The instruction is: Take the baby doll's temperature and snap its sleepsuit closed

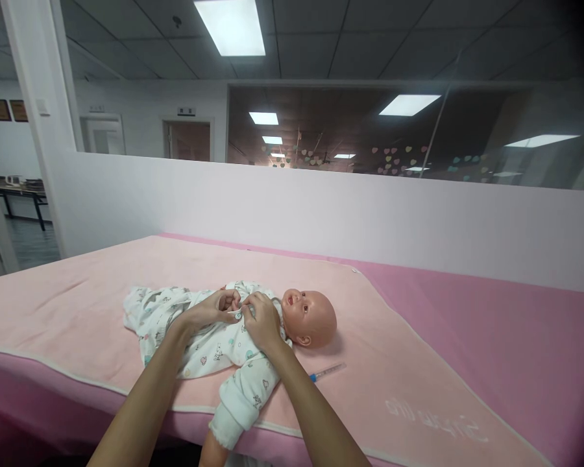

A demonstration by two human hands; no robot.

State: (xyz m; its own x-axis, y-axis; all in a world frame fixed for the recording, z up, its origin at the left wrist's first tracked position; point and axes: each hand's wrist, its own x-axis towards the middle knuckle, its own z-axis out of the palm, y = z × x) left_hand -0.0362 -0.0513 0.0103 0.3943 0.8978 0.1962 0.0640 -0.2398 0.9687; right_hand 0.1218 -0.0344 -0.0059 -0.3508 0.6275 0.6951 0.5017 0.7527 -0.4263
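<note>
A baby doll (311,318) lies on its back, head to the right, dressed in a white printed shirt (224,344) and matching trousers (148,311). Over the doll's chest, my left hand (214,308) has its fingers closed on the shirt's front edge, where a small round fastener shows at the fingertips. Close beside it, my right hand (263,321) pinches the same front edge from the head side. One doll arm in a white sleeve (248,389) stretches toward me. The doll's other arm is mostly hidden behind my hands.
A thin clear tube with a blue end (328,371) lies near the doll's head, partly behind my right forearm. Under the doll is a peach blanket (394,363) over a pink surface (516,324). A low white wall (321,207) with glass above stands behind.
</note>
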